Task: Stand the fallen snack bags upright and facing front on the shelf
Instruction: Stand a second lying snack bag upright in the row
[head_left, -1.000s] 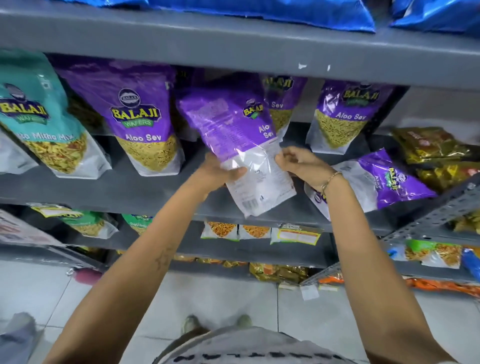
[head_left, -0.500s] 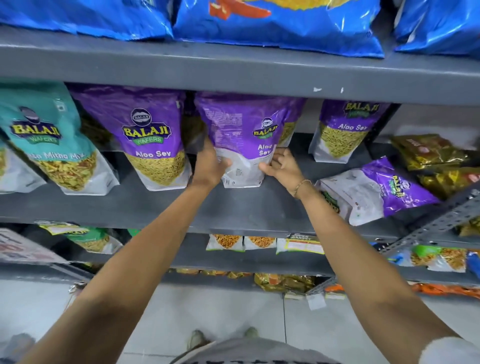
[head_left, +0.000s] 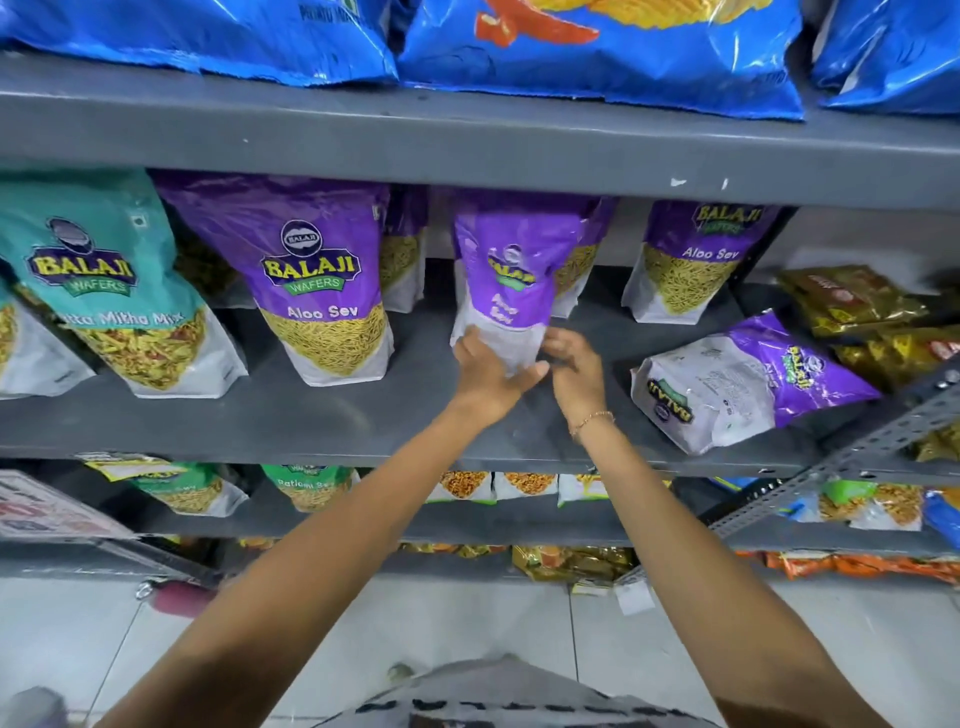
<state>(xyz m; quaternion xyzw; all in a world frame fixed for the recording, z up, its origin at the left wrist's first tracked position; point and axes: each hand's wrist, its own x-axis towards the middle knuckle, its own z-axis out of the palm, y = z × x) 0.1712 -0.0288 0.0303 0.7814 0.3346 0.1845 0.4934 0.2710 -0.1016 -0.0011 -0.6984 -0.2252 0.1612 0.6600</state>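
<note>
the grey shelf (head_left: 363, 415) has a wide bare strip along its front edge, open from under the hands leftward past the standing bags. there is also a bare gap between the purple aloo sev bag at left (head_left: 317, 280) and the one in the person's hands, and a narrower one between the hands and the fallen bag to the right. the upper shelf board (head_left: 467, 150) sits low over the tops of the standing bags, leaving almost no headroom.

the held purple bag (head_left: 506, 280) stands upright on the shelf near the middle, turned partly sideways so its front shows only at an angle. the left hand (head_left: 488, 371) cups its white bottom corner from the left, fingers wrapped on it. the right hand (head_left: 574, 369) is at the bag's lower right edge with fingers curled; whether it grips the bag or only touches it i cannot tell.

the fallen purple bag (head_left: 737, 379) lies on its side to the right, back panel up, near the shelf's front edge and a slotted metal upright (head_left: 883, 441). another aloo sev bag (head_left: 691, 260) stands behind it. a teal mix bag (head_left: 104, 291) stands at far left. through their clear windows the bags show yellow strands. gold packets (head_left: 857, 306) are piled at far right, and blue bags (head_left: 597, 47) line the shelf above.
</note>
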